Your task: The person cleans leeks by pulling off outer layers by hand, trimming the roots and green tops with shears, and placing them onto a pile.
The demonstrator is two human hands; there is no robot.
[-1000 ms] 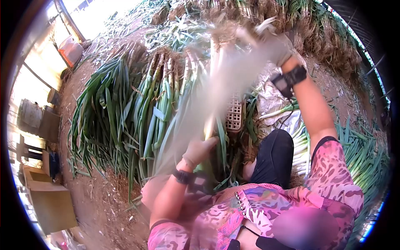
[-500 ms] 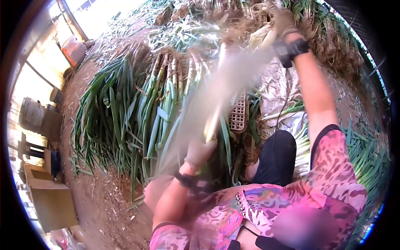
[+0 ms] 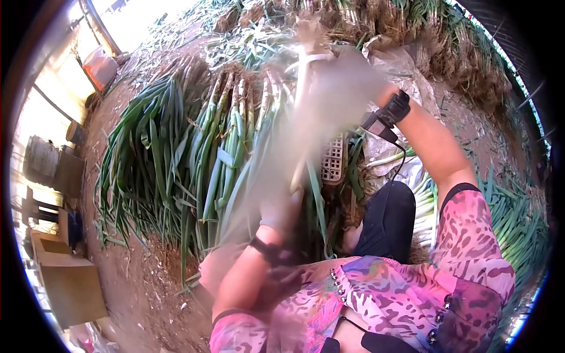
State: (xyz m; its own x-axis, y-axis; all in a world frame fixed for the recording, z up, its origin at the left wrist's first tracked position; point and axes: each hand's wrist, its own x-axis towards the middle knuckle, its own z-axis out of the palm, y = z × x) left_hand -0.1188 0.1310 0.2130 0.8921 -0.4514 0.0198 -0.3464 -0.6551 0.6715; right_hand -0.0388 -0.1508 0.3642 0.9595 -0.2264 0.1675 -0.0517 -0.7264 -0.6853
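My left hand [image 3: 281,212], gloved, is closed around a long green onion [image 3: 302,88] at the lower part of its pale stalk. The stalk rises away from me, with its brown roots [image 3: 309,32] at the far end. Beside the upper stalk is my right hand [image 3: 352,73], blurred by a hazy smear, so its fingers do not show clearly. A pale strip [image 3: 318,57] crosses the stalk near that hand. Left of the stalk lie several green onions [image 3: 235,147] in a row, roots pointing away from me.
A plastic crate [image 3: 333,162] stands under the onions by my knee. More onions are heaped at the back [image 3: 435,35] and on the right [image 3: 512,223]. Leaf scraps [image 3: 247,47] litter the ground. Cardboard boxes [image 3: 70,282] stand at the left.
My right hand has come from the far upper right, where it held pale leaf peelings, back toward the onion's upper stalk. My left hand has stayed on the onion.
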